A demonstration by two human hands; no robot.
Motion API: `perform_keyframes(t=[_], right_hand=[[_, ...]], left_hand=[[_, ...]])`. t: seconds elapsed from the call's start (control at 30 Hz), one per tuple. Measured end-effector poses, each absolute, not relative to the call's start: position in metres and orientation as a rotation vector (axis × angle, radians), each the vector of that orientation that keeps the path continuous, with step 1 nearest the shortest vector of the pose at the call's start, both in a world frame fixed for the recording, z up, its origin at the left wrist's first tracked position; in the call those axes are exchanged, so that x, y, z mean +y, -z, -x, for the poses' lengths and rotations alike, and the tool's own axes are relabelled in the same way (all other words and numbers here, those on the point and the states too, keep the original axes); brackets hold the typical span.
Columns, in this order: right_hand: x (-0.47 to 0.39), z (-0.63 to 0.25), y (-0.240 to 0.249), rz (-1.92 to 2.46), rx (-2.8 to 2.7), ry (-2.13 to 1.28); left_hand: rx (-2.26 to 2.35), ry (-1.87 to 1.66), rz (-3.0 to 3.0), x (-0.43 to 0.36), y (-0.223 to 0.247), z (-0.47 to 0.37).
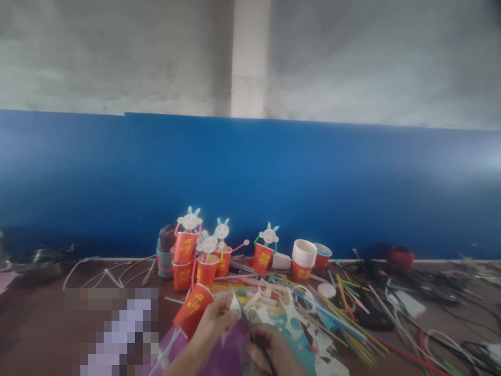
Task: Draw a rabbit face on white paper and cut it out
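My left hand [214, 325] is closed on a small white paper piece [235, 303], pinched between thumb and fingers. Just right of it, my right hand [266, 345] grips dark-handled scissors [256, 337], whose blades point up beside the paper. A tilted red paper cup [192, 310] with yellow characters lies left of my left hand. Beneath both hands is a purple sheet [230, 351]. White and teal paper scraps [295, 326] spread to the right of my right hand.
Behind stand red cups with paper rabbit figures [190, 221], [269, 235] and a stack of cups [304, 254]. Coloured sticks [346, 297] lie at right, with tangled cables [434, 334] farther over. Metal pans [39, 261] sit far left. A blue panel [250, 183] rises behind the table.
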State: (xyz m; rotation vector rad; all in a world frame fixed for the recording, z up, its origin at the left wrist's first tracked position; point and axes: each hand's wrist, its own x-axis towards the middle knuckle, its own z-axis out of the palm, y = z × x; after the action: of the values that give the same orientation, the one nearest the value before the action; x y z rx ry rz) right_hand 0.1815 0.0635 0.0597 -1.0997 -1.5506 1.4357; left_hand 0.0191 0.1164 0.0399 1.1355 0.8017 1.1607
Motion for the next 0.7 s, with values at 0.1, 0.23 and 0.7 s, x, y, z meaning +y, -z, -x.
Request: perform_keyframes(t=[0.1, 0.23, 0.7], right_hand=[[0.065, -0.180, -0.057, 1.125, -1.517, -1.467], [0.065, -0.180, -0.058, 1.119, -1.515, -1.503], [0.057, -0.189, -0.081, 1.011, -1.675, -1.400]], left_hand=[[0.848, -1.145, -1.166, 0.120, -0.039, -0.019], [0.866, -1.156, -1.205, 0.116, -0.047, -0.020], [0.866, -1.223, -1.082, 0.106, -0.050, -0.029]])
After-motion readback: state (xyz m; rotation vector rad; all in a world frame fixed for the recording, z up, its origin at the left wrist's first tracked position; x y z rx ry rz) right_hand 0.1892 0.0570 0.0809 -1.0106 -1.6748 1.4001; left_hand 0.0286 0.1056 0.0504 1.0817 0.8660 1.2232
